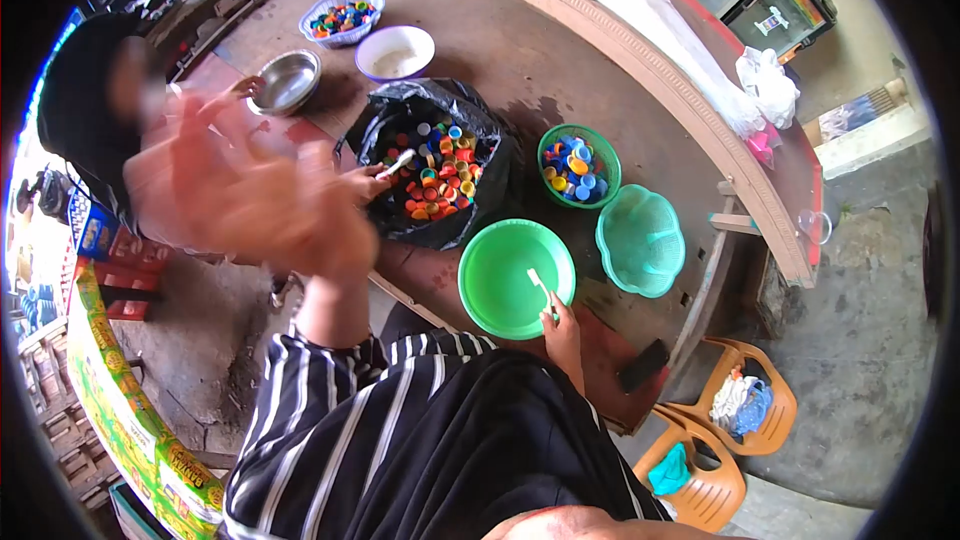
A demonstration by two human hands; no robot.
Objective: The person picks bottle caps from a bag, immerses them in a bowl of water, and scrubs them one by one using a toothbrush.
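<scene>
My left hand (260,195) is raised at the left, smeared by motion; its fingers look stretched out and I see nothing in them. My right hand (564,328) is closed on the handle of a toothbrush (539,283), its white head over the inside of a bright green basin (480,285). Behind the basin, a black plastic bag (490,195) stands open, holding many coloured bottle caps (440,175). Another person's hand (368,183) holds a white brush (398,163) over the bag's left side; my left hand hides much of that arm.
A green basket (546,180) of caps and a teal scalloped bowl (640,240) stand at the right. Farther back are a metal bowl (287,80), a white basin (395,52) and a pale basket (342,18) with caps. A dark phone-like object (643,366) lies near orange chairs (770,410).
</scene>
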